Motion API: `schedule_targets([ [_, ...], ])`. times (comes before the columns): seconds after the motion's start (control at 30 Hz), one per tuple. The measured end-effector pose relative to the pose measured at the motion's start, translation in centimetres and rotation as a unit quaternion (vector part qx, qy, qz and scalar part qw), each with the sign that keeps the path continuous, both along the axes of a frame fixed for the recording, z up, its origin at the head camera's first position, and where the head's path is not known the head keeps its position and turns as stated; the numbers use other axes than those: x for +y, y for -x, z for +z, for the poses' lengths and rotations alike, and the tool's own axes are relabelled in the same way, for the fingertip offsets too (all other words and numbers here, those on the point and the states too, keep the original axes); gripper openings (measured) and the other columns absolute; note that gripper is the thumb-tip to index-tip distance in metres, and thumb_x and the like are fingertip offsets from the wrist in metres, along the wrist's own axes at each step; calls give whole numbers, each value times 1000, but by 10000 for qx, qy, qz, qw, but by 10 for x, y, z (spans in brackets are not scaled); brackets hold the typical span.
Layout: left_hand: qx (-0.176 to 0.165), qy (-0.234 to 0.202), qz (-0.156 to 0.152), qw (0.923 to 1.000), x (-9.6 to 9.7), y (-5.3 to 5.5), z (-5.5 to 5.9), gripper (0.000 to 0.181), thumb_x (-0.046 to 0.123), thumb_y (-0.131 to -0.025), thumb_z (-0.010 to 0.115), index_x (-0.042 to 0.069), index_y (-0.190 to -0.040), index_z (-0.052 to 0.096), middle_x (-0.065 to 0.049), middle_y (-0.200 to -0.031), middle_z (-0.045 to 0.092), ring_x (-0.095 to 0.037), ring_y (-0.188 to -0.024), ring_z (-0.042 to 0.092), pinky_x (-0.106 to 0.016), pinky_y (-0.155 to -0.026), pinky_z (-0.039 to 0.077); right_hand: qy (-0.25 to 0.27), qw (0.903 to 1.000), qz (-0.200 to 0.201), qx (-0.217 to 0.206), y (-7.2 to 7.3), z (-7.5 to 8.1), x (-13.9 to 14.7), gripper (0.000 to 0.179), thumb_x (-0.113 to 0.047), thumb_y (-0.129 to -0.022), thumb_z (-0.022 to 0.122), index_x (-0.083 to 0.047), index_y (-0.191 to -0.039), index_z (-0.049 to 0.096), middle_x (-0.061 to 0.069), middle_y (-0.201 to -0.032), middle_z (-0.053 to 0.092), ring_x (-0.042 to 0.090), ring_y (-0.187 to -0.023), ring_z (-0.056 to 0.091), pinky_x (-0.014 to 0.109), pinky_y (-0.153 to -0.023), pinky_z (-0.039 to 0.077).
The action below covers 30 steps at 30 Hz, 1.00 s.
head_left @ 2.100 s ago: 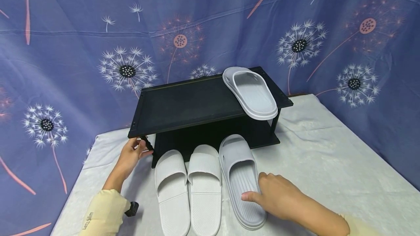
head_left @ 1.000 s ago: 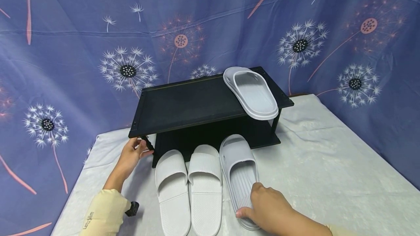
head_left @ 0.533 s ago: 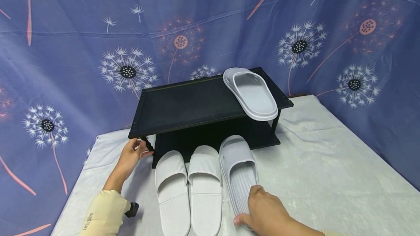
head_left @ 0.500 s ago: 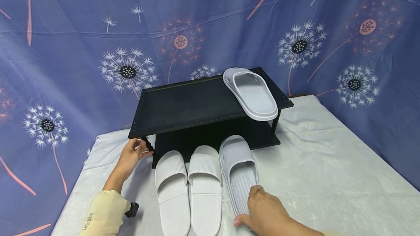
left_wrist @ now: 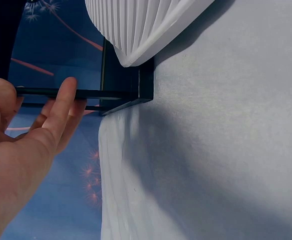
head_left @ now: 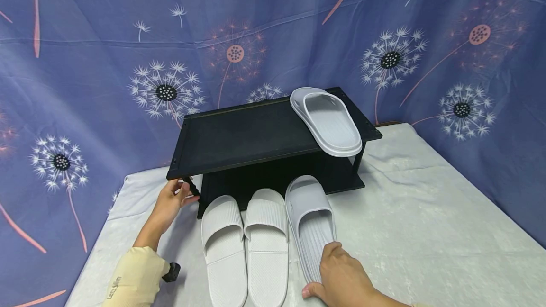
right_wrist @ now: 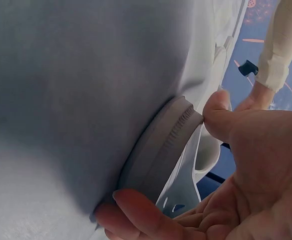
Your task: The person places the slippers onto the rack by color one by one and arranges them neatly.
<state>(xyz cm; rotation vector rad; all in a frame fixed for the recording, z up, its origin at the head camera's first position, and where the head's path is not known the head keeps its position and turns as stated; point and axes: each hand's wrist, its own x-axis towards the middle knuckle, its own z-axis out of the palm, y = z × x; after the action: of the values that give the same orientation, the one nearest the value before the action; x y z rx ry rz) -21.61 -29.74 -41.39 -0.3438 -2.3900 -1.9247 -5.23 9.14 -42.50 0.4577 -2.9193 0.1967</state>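
Observation:
A two-tier black shoe rack [head_left: 247, 134] stands at the back, with a light grey slipper [head_left: 334, 127] on the right of its top board. My left hand [head_left: 168, 205] holds the rack's left side post; the left wrist view shows thumb and fingers around the thin black bar [left_wrist: 98, 94]. In front, a second grey slipper [head_left: 313, 240] lies with its toe toward the rack. My right hand [head_left: 345, 276] grips its heel from the right side. In the right wrist view, thumb and fingers span the slipper's sole edge [right_wrist: 156, 155], which sits on the cloth.
A white ribbed slipper [head_left: 226, 259] and its mate [head_left: 268, 259] lie side by side left of the grey one, toes at the lower board. White cloth [head_left: 426, 221] covers the surface. A blue dandelion-print curtain [head_left: 281, 27] hangs close behind and along both sides.
My right hand has slid back along the grey slipper from its right middle to the heel and taken hold there. The left hand, rack and slippers have stayed put.

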Motion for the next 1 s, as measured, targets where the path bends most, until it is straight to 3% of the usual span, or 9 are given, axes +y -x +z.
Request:
schedule_targets([
  [0.13,-243,207,237,9992,9,-6,13,31,24,-92,40,11,-120,38,-16,-103,34,-29,-91,47,-39,-83,52,4,9996,-38,-269,-1,1,0,102,-66,-57,64,26,-96,44,28,-74,56,28,-64,57,38,-49,54],
  [0.23,-350,62,277,9990,13,-9,18,30,20,-91,41,7,-118,37,-18,-103,33,-29,-91,44,-42,-85,50,-16,9991,-27,-431,-1,2,0,95,-61,-62,64,26,-97,45,31,-78,56,29,-65,58,39,-50,54],
  [0.4,-307,-53,219,9993,18,-13,25,30,15,-92,40,-4,-114,33,-19,-100,32,-25,-88,42,-47,-85,48,-35,9993,-75,-361,0,6,1,90,-55,-63,66,26,-96,44,29,-77,56,27,-64,58,39,-48,53],
  [0.53,-296,-22,224,9993,17,-13,24,30,16,-92,39,-3,-115,33,-19,-100,32,-24,-88,42,-46,-85,49,92,9991,-114,-406,1,11,3,88,-49,-62,69,26,-99,42,27,-79,55,27,-66,57,38,-50,53],
  [0.77,-313,57,249,9992,12,-8,16,22,17,-92,40,5,-111,38,-19,-100,32,-25,-89,44,-45,-84,50,430,9955,-251,-805,5,17,12,89,-39,-64,70,28,-110,34,38,-99,49,36,-87,55,43,-75,53],
  [1.0,-53,16,171,9998,7,-2,6,33,21,-91,42,1,-116,36,-15,-98,34,-23,-87,44,-40,-80,53,601,9912,-529,-1052,16,22,23,87,-36,-59,73,19,-114,34,23,-93,45,32,-76,52,42,-63,51],
])
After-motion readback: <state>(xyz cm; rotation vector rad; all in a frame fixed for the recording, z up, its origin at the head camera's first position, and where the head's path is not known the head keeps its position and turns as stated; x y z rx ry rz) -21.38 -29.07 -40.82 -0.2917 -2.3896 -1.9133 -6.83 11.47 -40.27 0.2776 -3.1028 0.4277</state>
